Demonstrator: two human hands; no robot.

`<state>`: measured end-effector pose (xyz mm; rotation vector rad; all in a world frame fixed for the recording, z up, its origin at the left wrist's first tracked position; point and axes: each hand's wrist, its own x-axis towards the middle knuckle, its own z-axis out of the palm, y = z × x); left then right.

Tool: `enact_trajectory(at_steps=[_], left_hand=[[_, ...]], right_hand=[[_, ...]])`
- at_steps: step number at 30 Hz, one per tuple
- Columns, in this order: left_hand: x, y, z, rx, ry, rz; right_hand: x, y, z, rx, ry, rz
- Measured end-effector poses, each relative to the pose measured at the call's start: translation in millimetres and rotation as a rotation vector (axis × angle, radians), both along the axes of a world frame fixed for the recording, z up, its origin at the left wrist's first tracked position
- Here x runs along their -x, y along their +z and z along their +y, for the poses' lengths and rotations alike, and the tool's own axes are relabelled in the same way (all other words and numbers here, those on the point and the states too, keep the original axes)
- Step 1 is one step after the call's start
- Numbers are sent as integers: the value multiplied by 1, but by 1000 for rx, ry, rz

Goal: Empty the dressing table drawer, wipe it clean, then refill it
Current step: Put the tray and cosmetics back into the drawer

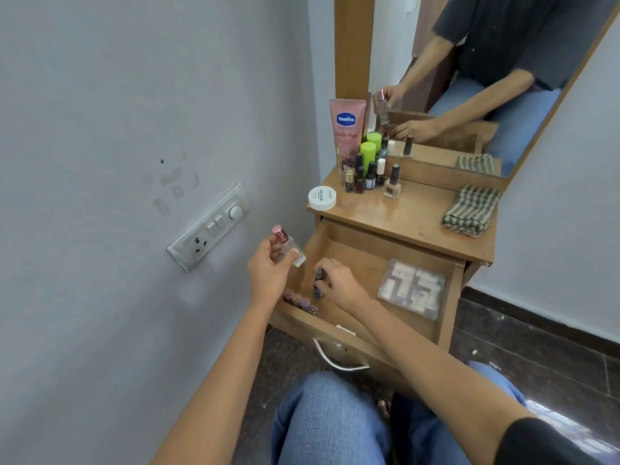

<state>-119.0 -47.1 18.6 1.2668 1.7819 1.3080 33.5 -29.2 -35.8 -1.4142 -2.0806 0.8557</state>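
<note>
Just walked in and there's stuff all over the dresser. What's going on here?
A seated person works at the open drawer. The left hand holds a pink-capped bottle up beside the drawer, while the right hand grips a small dark bottle inside it. A few small bottles and a clear case lie in the drawer. A tube, nail polishes, a white jar and a folded cloth sit on the tabletop.
</note>
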Motion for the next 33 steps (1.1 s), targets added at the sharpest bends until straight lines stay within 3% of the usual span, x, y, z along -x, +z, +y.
enact_trajectory(at_steps=[14,33], left_hand=[[5,-12,5,-12,10,21],[5,-8,8,8,-13,36]], right_hand=[[21,-13,13,39,-30,-87],[30,-19,12,93,-4,-50]])
